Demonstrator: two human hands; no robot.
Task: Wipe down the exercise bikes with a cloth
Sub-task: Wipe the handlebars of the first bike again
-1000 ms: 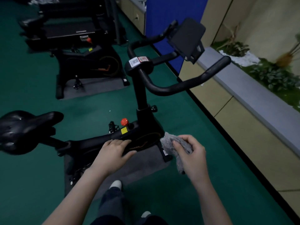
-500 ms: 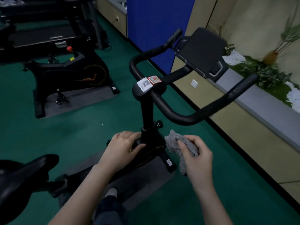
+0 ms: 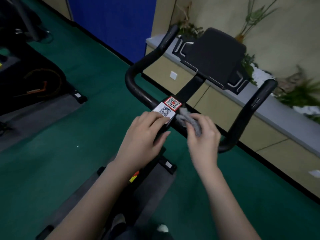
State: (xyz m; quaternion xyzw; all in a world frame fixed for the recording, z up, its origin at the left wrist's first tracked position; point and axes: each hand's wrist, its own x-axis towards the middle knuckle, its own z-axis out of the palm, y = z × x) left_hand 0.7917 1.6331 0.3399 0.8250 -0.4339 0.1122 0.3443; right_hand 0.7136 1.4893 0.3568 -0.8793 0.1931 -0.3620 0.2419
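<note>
A black exercise bike stands right in front of me, its curved handlebar (image 3: 136, 84) spreading left and right with a black console (image 3: 214, 56) above it. Two QR stickers (image 3: 168, 106) sit on the handlebar's centre block. My left hand (image 3: 147, 134) rests flat on that block, fingers on the white sticker, holding nothing. My right hand (image 3: 202, 135) is closed on a grey cloth (image 3: 188, 119), which presses against the bar just right of the stickers.
A second black bike (image 3: 36, 84) on a grey mat stands at the left. A low beige planter wall (image 3: 259, 129) with plants runs along the right. A blue panel (image 3: 112, 23) rises behind. Green carpet covers the floor; my feet show at the bottom.
The view has risen from the bike's frame to the handlebar. Both hands moved up: the left from the frame onto the centre block, the right bringing the cloth against the bar.
</note>
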